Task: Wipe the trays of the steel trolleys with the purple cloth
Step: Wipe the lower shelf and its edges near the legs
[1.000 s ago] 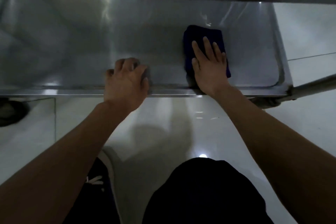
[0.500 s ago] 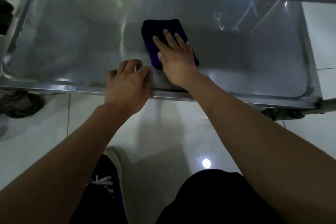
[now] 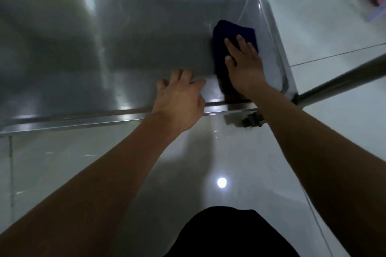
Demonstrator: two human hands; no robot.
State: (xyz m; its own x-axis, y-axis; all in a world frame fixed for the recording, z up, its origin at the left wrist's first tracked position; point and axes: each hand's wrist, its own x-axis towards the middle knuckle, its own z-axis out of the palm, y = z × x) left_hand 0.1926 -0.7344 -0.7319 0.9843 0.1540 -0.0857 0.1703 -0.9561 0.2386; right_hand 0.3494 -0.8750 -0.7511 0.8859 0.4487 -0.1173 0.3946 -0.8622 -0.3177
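Purple cloth [image 3: 234,35], a dark folded pad of soft fabric that reads almost navy in the dim light, lies flat on the floor of the brushed steel trolley tray [image 3: 104,48], close to the tray's right-hand wall and near its front right corner. The right hand [image 3: 245,64] rests palm-down on top of the cloth with its fingers straight and slightly spread, pressing the fabric against the steel rather than curling round it; the far end of the cloth shows beyond the fingertips and a strip of it shows along the thumb side. The left hand [image 3: 179,98] sits just beside it, to the left, draped over the tray's raised front rim [image 3: 73,118]; its fingers reach onto the tray floor and are blurred, so I cannot tell whether they bend round the lip or lie loosely on it, and it has nothing else in it. The two hands are near each other but apart. A round steel tube of the trolley frame [image 3: 342,81] runs off from the tray's front right corner towards the right, and a dark caster wheel [image 3: 251,121] shows below that corner on the glossy pale tiled floor [image 3: 208,152]. The person's dark-clothed knee [image 3: 229,233] fills the bottom middle of the view.
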